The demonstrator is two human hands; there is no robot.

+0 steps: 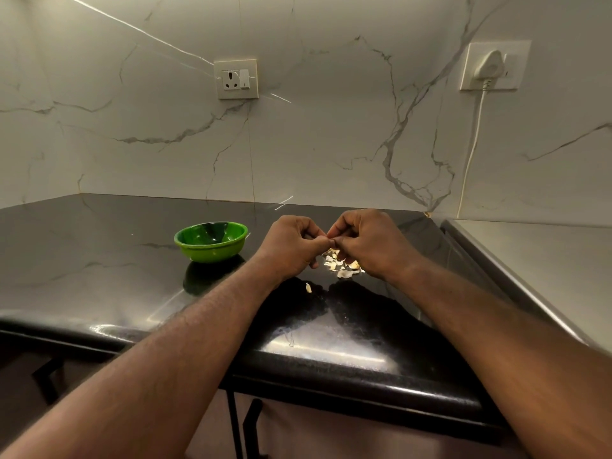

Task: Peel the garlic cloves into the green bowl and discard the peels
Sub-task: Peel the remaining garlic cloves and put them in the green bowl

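Note:
My left hand (291, 246) and my right hand (367, 243) meet above the black counter, fingers curled and thumbs touching, pinching something small between them. The thing is hidden by the fingers; it is most likely a garlic clove. Right below the hands lies a small heap of pale garlic peels (341, 263). One loose peel piece (308, 287) lies nearer to me. The green bowl (212, 241) stands on the counter to the left of my left hand; I can see nothing in the part of its inside that shows.
The glossy black counter (99, 260) ends in a rounded front edge close to me. A steel surface (546, 266) adjoins it on the right. On the marble wall are a socket (235, 79) and a plugged-in white cable (473, 144).

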